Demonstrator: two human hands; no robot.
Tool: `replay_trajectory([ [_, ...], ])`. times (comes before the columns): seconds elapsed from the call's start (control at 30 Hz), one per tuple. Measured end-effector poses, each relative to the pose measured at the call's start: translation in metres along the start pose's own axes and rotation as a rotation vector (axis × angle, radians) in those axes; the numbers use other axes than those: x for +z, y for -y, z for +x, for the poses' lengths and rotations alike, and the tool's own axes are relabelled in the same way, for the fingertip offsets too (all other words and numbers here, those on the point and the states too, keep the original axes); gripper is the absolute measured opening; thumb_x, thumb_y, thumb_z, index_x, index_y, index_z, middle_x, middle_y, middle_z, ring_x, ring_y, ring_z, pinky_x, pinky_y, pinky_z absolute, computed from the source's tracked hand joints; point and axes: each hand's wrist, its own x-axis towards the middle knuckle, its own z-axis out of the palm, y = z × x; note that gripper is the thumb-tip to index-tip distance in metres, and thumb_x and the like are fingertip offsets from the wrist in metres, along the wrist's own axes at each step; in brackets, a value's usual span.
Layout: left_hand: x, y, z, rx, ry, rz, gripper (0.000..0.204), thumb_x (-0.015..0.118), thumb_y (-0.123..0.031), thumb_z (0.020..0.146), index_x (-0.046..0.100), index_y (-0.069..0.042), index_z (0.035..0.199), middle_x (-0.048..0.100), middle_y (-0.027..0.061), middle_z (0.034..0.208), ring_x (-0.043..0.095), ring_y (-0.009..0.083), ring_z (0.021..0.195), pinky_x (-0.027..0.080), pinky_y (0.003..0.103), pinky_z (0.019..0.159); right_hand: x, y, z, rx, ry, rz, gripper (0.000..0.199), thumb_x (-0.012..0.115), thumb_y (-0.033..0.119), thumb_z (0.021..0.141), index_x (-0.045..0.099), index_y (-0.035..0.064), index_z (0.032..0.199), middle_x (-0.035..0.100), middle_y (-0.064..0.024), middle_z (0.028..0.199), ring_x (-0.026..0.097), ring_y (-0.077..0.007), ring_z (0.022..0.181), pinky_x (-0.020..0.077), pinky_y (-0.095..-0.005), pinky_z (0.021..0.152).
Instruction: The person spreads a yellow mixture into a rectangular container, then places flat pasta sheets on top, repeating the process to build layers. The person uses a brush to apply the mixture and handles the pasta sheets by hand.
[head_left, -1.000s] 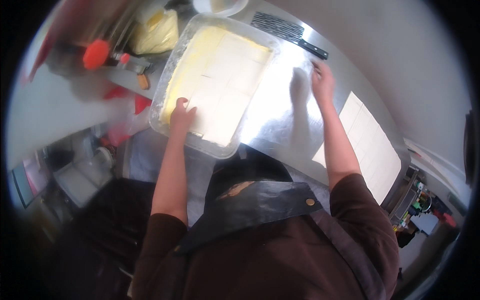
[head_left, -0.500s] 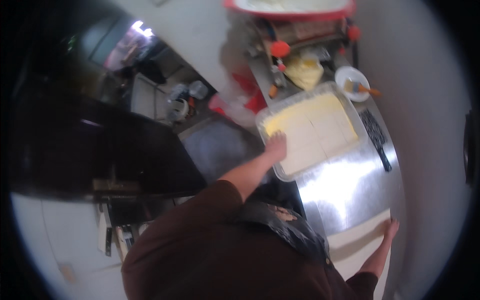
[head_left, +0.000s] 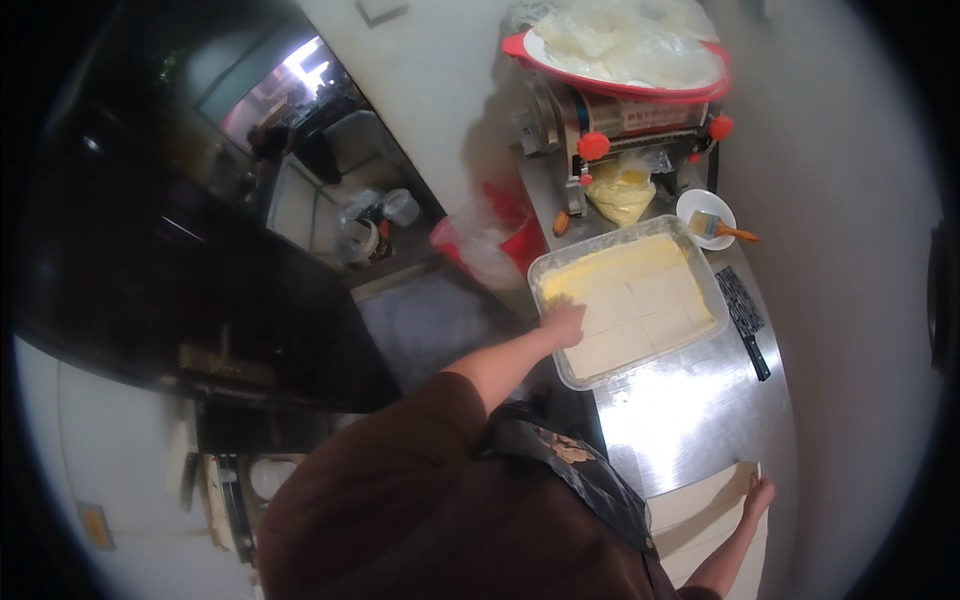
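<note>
My left hand (head_left: 563, 322) rests, fingers spread, on pale yellow dough sheets (head_left: 640, 300) inside a clear plastic tub (head_left: 590, 375) on a steel counter (head_left: 700, 410). It lies flat at the tub's near left corner and holds nothing. My right hand (head_left: 757, 497) reaches down to the lower right, where it touches the far edge of a pale wooden board (head_left: 705, 520). Whether its fingers grip the board I cannot tell.
Behind the tub stands a metal machine with red knobs (head_left: 600, 120) topped by a red tray of plastic-wrapped lumps (head_left: 625, 50). A white bowl with a brush (head_left: 706, 218), a dark comb-like scraper (head_left: 745, 315) and a red bin lined with plastic (head_left: 490, 240) are nearby.
The view has swung and pulled back, so the tub now looks smaller and further off. My left hand stays on the dough; my right hand has left the counter's far side for the board.
</note>
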Motion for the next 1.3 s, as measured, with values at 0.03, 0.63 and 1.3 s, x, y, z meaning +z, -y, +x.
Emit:
replay_trajectory([
  [0.03,0.004,-0.004,0.002,0.067,-0.036,-0.024,0.058,0.053,-0.016,0.076,0.035,-0.007,0.13,0.027,0.0239,0.136,0.024,0.0376,0.127,0.022,0.041,0.105,-0.014,0.006,-0.013,-0.027,-0.016,0.139,0.01,0.06,0.004,0.075,0.061,-0.0034,0.082,0.062,-0.014,0.072,0.056,-0.0185,0.063,0.0454,-0.0312,0.062],
  [0.63,-0.048,-0.062,-0.024,0.894,0.543,-0.76,0.034,0.07,-0.015,0.069,0.06,-0.007,0.1,0.054,0.012,0.105,0.049,0.0227,0.097,0.041,0.032,0.085,-0.273,0.335,-0.072,-0.988,0.121,0.563,0.018,0.061,0.012,0.073,0.064,-0.0034,0.082,0.065,-0.0122,0.073,0.061,-0.0171,0.062,0.0467,-0.0249,0.06],
  [1.3,-0.052,0.078,0.116,0.163,0.09,-0.231,0.03,0.061,-0.018,0.07,0.059,0.0,0.094,0.059,0.0219,0.089,0.056,0.0367,0.087,0.045,0.041,0.076,0.086,0.453,0.225,-0.437,0.162,0.508,0.028,0.058,0.018,0.078,0.061,0.0035,0.102,0.063,-0.0166,0.09,0.06,-0.0288,0.083,0.0451,-0.0342,0.076],
])
